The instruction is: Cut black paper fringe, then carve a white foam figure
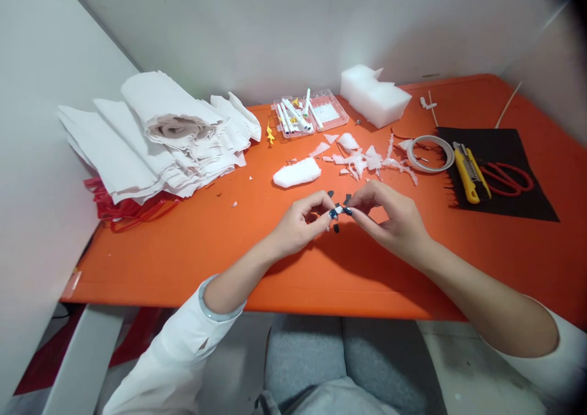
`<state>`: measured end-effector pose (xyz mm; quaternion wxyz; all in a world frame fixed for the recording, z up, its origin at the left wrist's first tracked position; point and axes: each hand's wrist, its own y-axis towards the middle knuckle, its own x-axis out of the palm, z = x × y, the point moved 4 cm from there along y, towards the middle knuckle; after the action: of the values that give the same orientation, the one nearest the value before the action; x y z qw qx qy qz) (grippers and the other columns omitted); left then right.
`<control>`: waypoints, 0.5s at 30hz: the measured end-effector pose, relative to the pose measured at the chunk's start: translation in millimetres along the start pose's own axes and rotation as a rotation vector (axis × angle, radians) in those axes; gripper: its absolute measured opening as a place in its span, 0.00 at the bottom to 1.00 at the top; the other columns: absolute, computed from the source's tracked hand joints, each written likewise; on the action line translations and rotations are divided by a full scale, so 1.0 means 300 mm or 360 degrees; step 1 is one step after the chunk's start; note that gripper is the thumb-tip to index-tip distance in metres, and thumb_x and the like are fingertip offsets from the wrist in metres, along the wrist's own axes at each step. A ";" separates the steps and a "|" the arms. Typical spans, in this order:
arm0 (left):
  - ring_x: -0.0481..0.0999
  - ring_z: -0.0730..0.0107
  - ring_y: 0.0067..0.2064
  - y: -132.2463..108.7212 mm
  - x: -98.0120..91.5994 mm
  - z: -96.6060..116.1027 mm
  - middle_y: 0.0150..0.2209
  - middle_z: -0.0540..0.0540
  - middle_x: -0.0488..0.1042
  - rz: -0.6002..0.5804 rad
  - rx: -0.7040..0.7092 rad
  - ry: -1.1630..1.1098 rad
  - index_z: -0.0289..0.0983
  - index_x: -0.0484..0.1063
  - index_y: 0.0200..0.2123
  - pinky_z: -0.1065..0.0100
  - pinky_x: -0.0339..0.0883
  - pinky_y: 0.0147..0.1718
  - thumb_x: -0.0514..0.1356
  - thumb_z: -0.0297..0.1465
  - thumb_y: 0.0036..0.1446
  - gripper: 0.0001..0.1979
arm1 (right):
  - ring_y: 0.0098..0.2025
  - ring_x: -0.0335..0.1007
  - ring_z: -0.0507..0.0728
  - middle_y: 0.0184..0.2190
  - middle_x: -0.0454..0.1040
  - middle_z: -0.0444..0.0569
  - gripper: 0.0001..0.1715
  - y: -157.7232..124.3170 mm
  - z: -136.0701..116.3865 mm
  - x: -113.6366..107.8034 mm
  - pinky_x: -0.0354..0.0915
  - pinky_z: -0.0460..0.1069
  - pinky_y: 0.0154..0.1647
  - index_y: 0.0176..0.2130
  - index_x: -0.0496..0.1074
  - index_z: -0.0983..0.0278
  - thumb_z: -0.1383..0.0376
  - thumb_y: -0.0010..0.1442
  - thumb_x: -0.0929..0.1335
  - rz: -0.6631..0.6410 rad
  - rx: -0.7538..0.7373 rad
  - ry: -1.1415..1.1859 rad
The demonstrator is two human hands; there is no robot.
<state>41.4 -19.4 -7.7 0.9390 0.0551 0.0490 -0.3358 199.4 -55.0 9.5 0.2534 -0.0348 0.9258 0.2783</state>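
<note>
Above the table's front half, my left hand [298, 222] and my right hand [397, 219] meet, both closed in a pinch. Between their fingertips is a small flat white piece [339, 209]; its material is too small to tell. Several small black scraps, among them one black scrap [336, 228], lie on the table just around the fingertips. Beyond my left hand rests a carved white foam block [297, 173], apart from the fingers. Torn white foam scraps [360, 160] are scattered behind my right hand.
Folded white paper sheets [183, 140] are piled at left over red plastic [121, 204]. Behind stand a marker case [337, 121] and a big foam block [373, 97]. At right, a tape roll [431, 169], yellow box cutter [470, 173] and red-handled scissors [513, 189] touch a black sheet [527, 204].
</note>
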 end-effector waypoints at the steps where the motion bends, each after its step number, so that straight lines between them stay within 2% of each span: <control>1: 0.67 0.77 0.29 0.000 -0.001 0.002 0.29 0.52 0.64 0.0026 0.0016 0.0026 0.36 0.66 0.31 0.72 0.61 0.29 0.56 0.31 0.59 0.05 | 0.29 0.66 0.51 0.29 0.70 0.46 0.03 -0.001 -0.008 0.002 0.64 0.46 0.31 0.35 0.65 0.62 0.69 0.60 0.66 -0.0002 -0.0075 -0.0087; 4: 0.65 0.77 0.29 -0.001 -0.001 0.006 0.29 0.52 0.63 0.0059 0.0039 0.0149 0.36 0.65 0.31 0.73 0.60 0.28 0.55 0.30 0.59 0.05 | 0.30 0.67 0.51 0.29 0.71 0.46 0.02 -0.003 -0.011 0.013 0.65 0.46 0.32 0.36 0.66 0.62 0.69 0.61 0.66 -0.0066 -0.0126 -0.0191; 10: 0.64 0.76 0.31 -0.002 0.001 0.019 0.29 0.52 0.63 0.0057 0.0135 0.0510 0.36 0.64 0.30 0.73 0.58 0.28 0.54 0.25 0.57 0.03 | 0.35 0.72 0.53 0.34 0.73 0.48 0.03 -0.008 0.015 0.030 0.66 0.47 0.37 0.38 0.65 0.63 0.68 0.61 0.65 -0.0239 0.0055 -0.0158; 15: 0.64 0.76 0.30 -0.002 0.001 0.024 0.30 0.51 0.64 0.0016 0.0204 0.0710 0.37 0.65 0.31 0.72 0.58 0.28 0.53 0.27 0.58 0.03 | 0.37 0.70 0.54 0.35 0.73 0.49 0.05 -0.009 0.021 0.037 0.64 0.47 0.38 0.39 0.66 0.63 0.70 0.61 0.64 -0.0375 0.0068 -0.0175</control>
<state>41.7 -21.1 -0.8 0.9012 0.1876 0.2339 -0.3129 193.2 -53.0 -2.0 0.3354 -0.1226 0.9058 0.2283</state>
